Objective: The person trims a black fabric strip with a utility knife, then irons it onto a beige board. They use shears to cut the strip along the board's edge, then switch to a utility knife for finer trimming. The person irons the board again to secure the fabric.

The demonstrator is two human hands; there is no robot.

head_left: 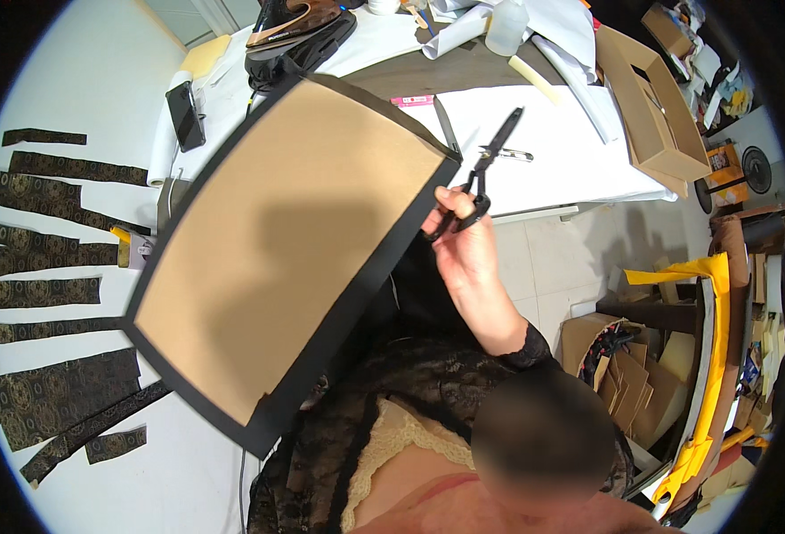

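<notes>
Grip, head view: Right hand [468, 254] is closed around the handles of the black scissors [497, 143], with the fingers at the loops. Contact between these fingers and the nearby panel cannot be told.
Left grip: Hand hidden from sight; its opening and hold cannot be told.
Scissors: Blades point away from the person, toward the far right of the worktop [588, 165], and lie together or nearly so.
Panel: Tan-faced panel [277, 231] with a black border is raised and slanted in front of the person, overlapping the near edge of the worktop in sight. Its far right corner is just beside the scissors.
Worktop, middle: Pink packet [412, 101], dark narrow blade [446, 125] and small silver-and-black tool [515, 155] lie beyond the panel and scissors.
Worktop, far edge: Dark iron [290, 44] stands toward the left corner; translucent bottle [505, 34] stands farther right.
Worktop, right edge: Open cardboard box [677, 151].
Left side: Black phone [184, 116] is near a white roll; patterned dark fabric strips [50, 290] are spread across a white surface.
Floor, right: Carton [579, 343] contains cardboard pieces.
</notes>
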